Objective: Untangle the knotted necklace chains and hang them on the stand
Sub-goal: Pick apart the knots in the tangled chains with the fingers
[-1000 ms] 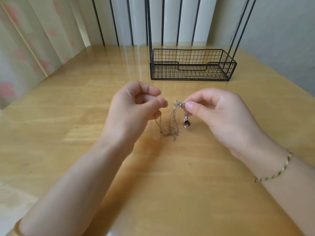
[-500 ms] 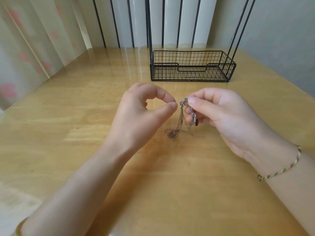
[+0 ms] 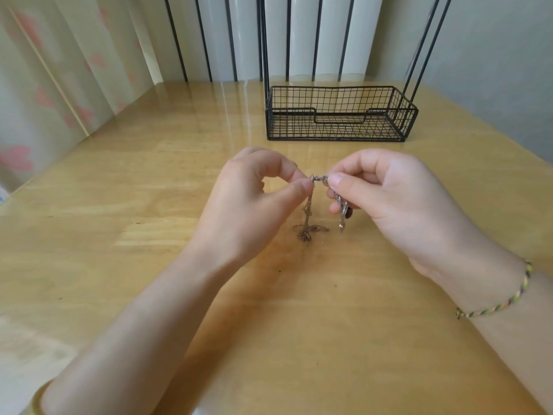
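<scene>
Thumb and forefinger of the left hand (image 3: 254,202) pinch one side of the knot (image 3: 317,177); those of the right hand (image 3: 386,199) pinch the other side, the two pinches nearly touching; the remaining fingers of both curl inward. Below the knot the necklace chains (image 3: 308,214) hang in a thin bunch, their loose ends pooled on the table (image 3: 149,235); a dark pendant (image 3: 345,212) dangles under the right fingers. The wire stand (image 3: 291,109) sits well apart at the table's far side; its top is out of view. The step in hand looks like untangling, with hanging not yet begun; the next move likely calls for small, gentle opposed pulls, since fine links probably snag or kink easily.
</scene>
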A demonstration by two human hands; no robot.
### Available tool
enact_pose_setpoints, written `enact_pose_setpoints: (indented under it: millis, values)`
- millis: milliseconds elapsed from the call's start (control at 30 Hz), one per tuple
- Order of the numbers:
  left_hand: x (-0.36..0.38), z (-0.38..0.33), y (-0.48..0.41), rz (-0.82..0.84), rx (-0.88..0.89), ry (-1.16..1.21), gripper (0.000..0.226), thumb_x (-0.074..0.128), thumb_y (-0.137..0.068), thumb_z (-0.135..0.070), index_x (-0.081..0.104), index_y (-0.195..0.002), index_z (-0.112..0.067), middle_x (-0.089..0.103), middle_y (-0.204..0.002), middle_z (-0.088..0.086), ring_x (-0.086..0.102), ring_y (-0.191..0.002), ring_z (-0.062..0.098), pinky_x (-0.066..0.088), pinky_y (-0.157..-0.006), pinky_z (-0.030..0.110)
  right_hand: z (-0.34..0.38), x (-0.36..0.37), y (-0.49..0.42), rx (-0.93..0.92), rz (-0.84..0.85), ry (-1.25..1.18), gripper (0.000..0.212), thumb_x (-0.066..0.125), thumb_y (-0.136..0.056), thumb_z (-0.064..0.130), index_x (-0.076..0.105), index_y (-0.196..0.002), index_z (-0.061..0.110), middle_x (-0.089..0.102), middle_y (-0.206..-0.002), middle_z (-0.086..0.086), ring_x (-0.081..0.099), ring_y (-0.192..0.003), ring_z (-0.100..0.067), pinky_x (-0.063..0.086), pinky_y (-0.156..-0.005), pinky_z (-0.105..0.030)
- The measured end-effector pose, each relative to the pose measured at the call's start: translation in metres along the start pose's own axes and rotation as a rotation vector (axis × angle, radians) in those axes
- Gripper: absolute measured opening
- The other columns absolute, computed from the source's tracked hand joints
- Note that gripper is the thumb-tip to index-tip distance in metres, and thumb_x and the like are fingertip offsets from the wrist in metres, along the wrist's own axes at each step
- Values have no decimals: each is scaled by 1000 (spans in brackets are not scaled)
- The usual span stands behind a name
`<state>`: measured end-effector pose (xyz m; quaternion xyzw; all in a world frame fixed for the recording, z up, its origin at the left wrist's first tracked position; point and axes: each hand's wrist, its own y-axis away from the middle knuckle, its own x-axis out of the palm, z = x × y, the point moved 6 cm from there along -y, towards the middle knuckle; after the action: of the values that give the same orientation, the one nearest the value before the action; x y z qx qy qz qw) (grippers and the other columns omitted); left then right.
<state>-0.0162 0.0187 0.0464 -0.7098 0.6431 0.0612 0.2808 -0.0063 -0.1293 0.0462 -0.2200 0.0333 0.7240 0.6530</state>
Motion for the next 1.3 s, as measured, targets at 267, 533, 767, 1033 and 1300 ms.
enact_pose_setpoints:
  millis: [267,533,767,1033,1300]
  values:
    - [1,6,-1,77,-123,146,15,63,-86,-18,58,-75,-10,53,-67,-5,39,-44,0,27,-41,8,0,3,1,9,31,35,12,58,-89,17,63,-79,18,59,-63,8,49,-48,0,40,-48,-14]
    - [3,0,1,59,0,101,8,70,-82,-17,66,-84,-24,65,-85,-13,58,-80,-2,45,-68,12,-6,4,0,79,73,-97,18,55,-91,18,63,-75,17,58,-62,7,48,-51,-6,43,-61,-25]
    - [1,-9,2,-24,197,-114,4,65,-74,-32,65,-76,-29,62,-89,-10,55,-88,0,43,-81,15,-5,6,1,64,86,-124,17,56,-91,17,63,-75,15,58,-62,5,50,-51,-6,43,-53,-16]
    - [2,-9,1,2,182,-133,10,64,-84,-22,60,-75,-24,60,-81,-13,53,-78,-3,38,-72,7,-3,4,1,34,61,-35,18,58,-89,25,61,-74,16,58,-58,8,51,-49,-2,42,-52,-15]
    - [3,1,0,59,-37,161,11,61,-87,-13,59,-76,-14,57,-71,-6,46,-56,-2,33,-48,7,-7,5,0,88,87,-67,28,55,-91,29,56,-66,15,48,-52,11,43,-46,-5,48,-66,-30]
